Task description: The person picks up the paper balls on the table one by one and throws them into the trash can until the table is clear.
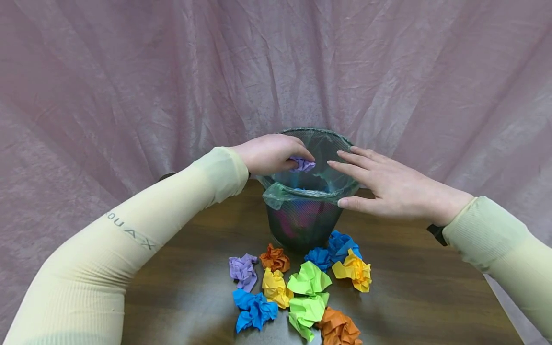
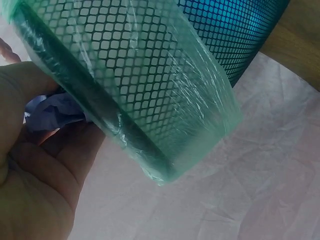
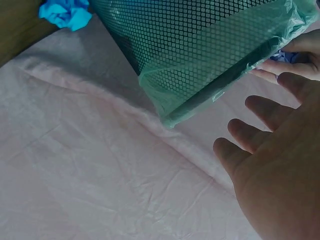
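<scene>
Over the mouth of a dark mesh wastebasket point(image 1: 304, 225), my left hand point(image 1: 272, 152) pinches a crumpled ball of purple paper point(image 1: 304, 165). The same purple ball point(image 2: 57, 111) shows between the thumb and fingers in the left wrist view. A green plastic bag point(image 1: 278, 195) lines the basket and folds over its rim. Pink and blue colours show dimly through the mesh. My right hand point(image 1: 388, 184) is by the basket's right rim, fingers spread and straight, holding nothing. In the right wrist view its fingers point(image 3: 267, 112) point toward the basket's rim.
Several crumpled paper balls lie on the wooden table before the basket: purple point(image 1: 243, 271), orange point(image 1: 274, 258), yellow point(image 1: 277, 288), blue point(image 1: 255, 310), light green point(image 1: 308, 297) and a second orange point(image 1: 339, 327). Another yellow one point(image 1: 354, 271) lies beside blue paper point(image 1: 342, 246). A pink curtain point(image 1: 276, 62) hangs behind.
</scene>
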Motion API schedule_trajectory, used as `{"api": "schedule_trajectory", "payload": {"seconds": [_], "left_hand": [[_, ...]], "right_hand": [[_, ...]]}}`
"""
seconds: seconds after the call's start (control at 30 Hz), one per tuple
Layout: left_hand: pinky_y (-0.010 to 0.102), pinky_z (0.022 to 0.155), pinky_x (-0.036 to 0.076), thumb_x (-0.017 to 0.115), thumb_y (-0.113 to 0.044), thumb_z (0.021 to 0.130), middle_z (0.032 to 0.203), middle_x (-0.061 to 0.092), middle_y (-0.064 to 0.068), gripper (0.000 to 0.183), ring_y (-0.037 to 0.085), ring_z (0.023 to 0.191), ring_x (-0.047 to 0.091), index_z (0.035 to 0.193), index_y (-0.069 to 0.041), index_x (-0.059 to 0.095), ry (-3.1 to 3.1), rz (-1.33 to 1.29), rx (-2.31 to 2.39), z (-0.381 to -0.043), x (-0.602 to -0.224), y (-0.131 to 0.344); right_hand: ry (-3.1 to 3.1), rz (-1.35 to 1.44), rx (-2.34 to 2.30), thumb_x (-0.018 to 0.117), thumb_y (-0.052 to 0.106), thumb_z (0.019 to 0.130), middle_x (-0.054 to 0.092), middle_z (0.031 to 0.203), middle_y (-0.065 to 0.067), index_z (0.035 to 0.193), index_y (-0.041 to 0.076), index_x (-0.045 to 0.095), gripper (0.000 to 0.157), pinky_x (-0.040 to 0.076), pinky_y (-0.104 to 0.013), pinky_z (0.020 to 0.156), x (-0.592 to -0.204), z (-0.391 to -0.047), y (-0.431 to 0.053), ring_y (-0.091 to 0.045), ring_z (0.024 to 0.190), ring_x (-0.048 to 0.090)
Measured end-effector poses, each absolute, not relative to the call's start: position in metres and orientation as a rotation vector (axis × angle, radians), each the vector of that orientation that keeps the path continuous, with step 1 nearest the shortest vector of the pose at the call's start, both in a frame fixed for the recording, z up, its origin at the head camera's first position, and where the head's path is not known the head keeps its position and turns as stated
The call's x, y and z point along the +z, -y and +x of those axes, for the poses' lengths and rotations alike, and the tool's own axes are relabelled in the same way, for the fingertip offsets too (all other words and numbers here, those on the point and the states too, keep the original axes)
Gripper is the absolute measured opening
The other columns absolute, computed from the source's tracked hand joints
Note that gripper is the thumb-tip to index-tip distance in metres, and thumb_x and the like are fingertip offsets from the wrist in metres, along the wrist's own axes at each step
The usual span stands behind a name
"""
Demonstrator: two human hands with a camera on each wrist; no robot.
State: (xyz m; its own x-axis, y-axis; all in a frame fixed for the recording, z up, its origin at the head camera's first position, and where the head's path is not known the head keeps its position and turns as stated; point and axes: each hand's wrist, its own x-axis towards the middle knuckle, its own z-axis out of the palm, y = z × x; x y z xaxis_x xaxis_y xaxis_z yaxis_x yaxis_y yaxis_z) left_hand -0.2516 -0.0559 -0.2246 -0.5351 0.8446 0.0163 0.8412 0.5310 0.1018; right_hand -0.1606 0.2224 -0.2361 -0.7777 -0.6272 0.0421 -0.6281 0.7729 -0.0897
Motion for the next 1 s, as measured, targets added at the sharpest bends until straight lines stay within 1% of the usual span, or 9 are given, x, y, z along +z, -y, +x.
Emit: {"api": "schedule_trajectory", "payload": {"seconds": [0.3,0.57,0.63,0.73,0.83,0.9,1.0], "left_hand": [[0.029,0.108,0.044,0.064,-0.010,0.102,0.131,0.066,0.000,0.036,0.013,0.120,0.059,0.138,-0.014,0.066,-2.716,1.524,0.141,-0.2516,-0.2258,0.0547],[0.029,0.107,0.045,0.064,-0.010,0.102,0.131,0.065,0.000,0.038,0.013,0.119,0.058,0.140,-0.014,0.065,-2.723,1.518,0.117,-0.2519,-0.2276,0.0553],[0.030,0.108,0.044,0.064,-0.011,0.102,0.135,0.063,0.002,0.039,0.015,0.123,0.058,0.141,-0.015,0.064,-2.726,1.508,0.102,-0.2515,-0.2279,0.0554],[0.034,0.112,0.042,0.062,-0.012,0.103,0.148,0.055,0.007,0.043,0.021,0.133,0.053,0.146,-0.019,0.060,-2.739,1.479,0.065,-0.2509,-0.2281,0.0553],[0.039,0.116,0.036,0.061,-0.014,0.104,0.162,0.038,0.010,0.048,0.026,0.146,0.040,0.151,-0.023,0.055,-2.761,1.463,0.017,-0.2510,-0.2281,0.0554],[0.040,0.119,0.031,0.061,-0.017,0.104,0.166,0.028,0.011,0.050,0.027,0.150,0.032,0.153,-0.025,0.051,-2.781,1.467,-0.001,-0.2509,-0.2277,0.0561],[0.042,0.122,0.023,0.061,-0.024,0.105,0.168,0.022,0.011,0.053,0.027,0.153,0.024,0.155,-0.025,0.047,-2.811,1.475,-0.006,-0.2510,-0.2267,0.0576]], "right_hand": [[2.951,1.039,0.158,0.050,0.069,0.098,0.017,0.169,0.005,0.163,0.036,0.025,0.077,0.020,-0.059,0.120,-0.2384,-0.1587,-0.2222,-0.029,0.156,0.011],[2.958,1.033,0.157,0.050,0.069,0.098,0.018,0.169,0.003,0.163,0.035,0.025,0.078,0.019,-0.060,0.120,-0.2389,-0.1574,-0.2211,-0.029,0.156,0.012],[2.960,1.033,0.155,0.050,0.069,0.098,0.018,0.170,0.003,0.163,0.034,0.026,0.078,0.019,-0.060,0.120,-0.2397,-0.1575,-0.2208,-0.030,0.156,0.012],[2.963,1.028,0.149,0.050,0.069,0.097,0.019,0.170,0.002,0.163,0.033,0.026,0.079,0.019,-0.061,0.119,-0.2411,-0.1572,-0.2205,-0.030,0.156,0.011],[2.963,1.028,0.141,0.050,0.070,0.097,0.019,0.170,0.002,0.163,0.033,0.027,0.079,0.020,-0.062,0.119,-0.2421,-0.1566,-0.2203,-0.031,0.156,0.012],[2.963,1.027,0.142,0.050,0.070,0.097,0.019,0.170,0.003,0.163,0.033,0.027,0.079,0.020,-0.061,0.119,-0.2424,-0.1559,-0.2205,-0.030,0.156,0.012],[2.956,1.032,0.147,0.050,0.069,0.097,0.019,0.170,0.003,0.163,0.033,0.027,0.079,0.020,-0.061,0.119,-0.2426,-0.1550,-0.2216,-0.030,0.156,0.012]]}}
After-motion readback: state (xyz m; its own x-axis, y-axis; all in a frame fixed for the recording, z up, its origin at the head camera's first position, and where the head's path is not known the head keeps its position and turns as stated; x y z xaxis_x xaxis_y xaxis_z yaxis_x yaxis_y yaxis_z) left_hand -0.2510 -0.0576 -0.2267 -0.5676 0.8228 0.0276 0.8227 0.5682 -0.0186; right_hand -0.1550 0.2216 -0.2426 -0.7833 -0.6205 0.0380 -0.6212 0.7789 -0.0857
